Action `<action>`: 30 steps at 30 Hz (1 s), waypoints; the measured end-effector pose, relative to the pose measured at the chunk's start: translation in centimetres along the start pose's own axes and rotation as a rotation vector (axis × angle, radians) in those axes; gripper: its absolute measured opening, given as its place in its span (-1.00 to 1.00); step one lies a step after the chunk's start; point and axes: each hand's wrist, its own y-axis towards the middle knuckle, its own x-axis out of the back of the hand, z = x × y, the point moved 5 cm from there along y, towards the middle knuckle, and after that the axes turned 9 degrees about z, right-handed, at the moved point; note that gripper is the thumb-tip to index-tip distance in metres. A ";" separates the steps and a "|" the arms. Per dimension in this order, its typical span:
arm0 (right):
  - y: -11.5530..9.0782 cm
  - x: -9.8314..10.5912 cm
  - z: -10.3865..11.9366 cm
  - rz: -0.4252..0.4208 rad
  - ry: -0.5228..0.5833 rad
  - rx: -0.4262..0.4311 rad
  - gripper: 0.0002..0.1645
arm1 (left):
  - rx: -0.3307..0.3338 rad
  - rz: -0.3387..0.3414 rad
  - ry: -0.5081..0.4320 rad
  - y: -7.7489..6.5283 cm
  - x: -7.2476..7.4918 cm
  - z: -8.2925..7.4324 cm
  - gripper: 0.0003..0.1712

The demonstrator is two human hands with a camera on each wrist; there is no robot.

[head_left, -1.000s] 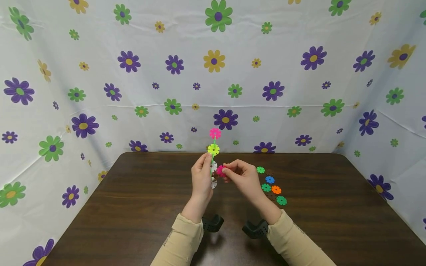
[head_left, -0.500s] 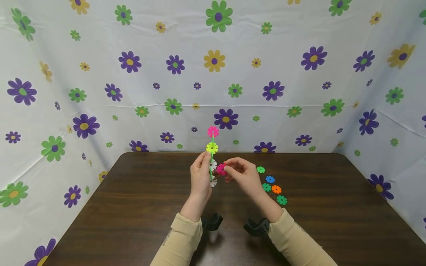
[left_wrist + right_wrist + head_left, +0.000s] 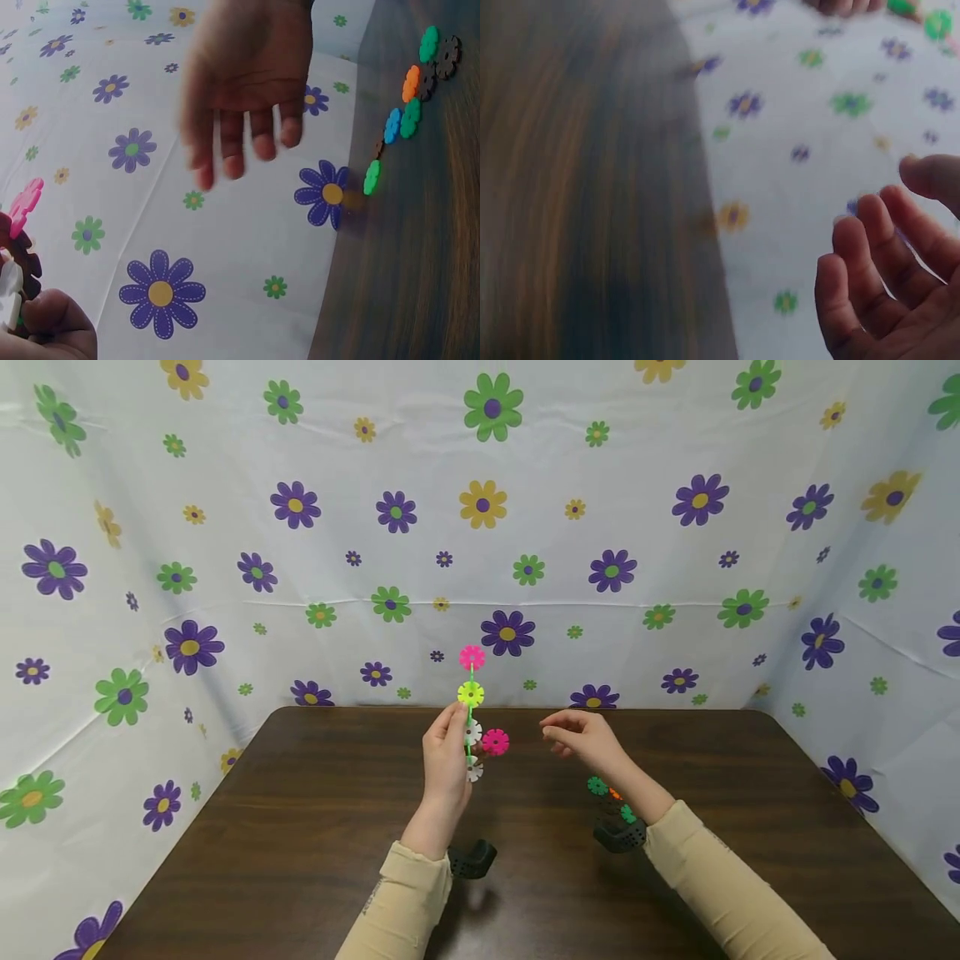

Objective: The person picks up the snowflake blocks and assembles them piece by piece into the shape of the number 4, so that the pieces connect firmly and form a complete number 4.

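My left hand (image 3: 446, 758) grips a chain of notched plastic discs, held upright over the table. From the top it shows a pink disc (image 3: 472, 657), a yellow disc (image 3: 471, 694) and two white discs (image 3: 473, 769), linked by green ones seen edge-on. A darker pink disc (image 3: 495, 742) sticks out to the right of the chain, and a brown disc (image 3: 28, 264) shows beside the white one in the left wrist view. My right hand (image 3: 587, 741) hovers to the right, apart from the chain, its fingers loosely bent with nothing between them.
Loose discs lie on the brown table (image 3: 315, 810) at the right, among them a green disc (image 3: 597, 786), an orange disc (image 3: 411, 83) and a blue disc (image 3: 392, 125). My right forearm partly covers them in the head view. A flowered cloth (image 3: 360, 635) hangs behind the table.
My right hand has let go of the darker pink disc and moved right, over towards the loose discs. That disc stays on the chain, which my left hand has shifted slightly left.
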 end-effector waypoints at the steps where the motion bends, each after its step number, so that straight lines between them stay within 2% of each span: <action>1: 0.1 0.6 -0.4 0.010 -0.030 -0.025 -0.67 | -0.002 -0.001 0.004 0.0 0.0 0.0 -0.62; 4: 0.2 2.1 -1.4 0.030 -0.110 -0.070 -0.66 | -0.003 0.002 0.002 0.1 -0.1 -0.1 -0.62; 11: 1.3 4.3 -4.8 -0.030 -0.178 -0.130 -0.66 | 0.022 -0.002 -0.013 0.0 0.0 -0.2 -0.63; 16: 1.9 5.2 -7.7 -0.034 -0.371 -0.185 -0.56 | 0.030 0.006 -0.023 -0.2 -0.2 -0.2 -0.61; 19: 2.0 5.4 -8.8 -0.014 -0.448 -0.214 -0.49 | 0.026 0.003 -0.023 -0.3 -0.2 -0.2 -0.62; 30: 1.9 5.7 -9.9 0.002 -0.516 -0.215 -0.49 | 0.010 0.020 -0.015 -0.3 -0.4 -0.2 -0.60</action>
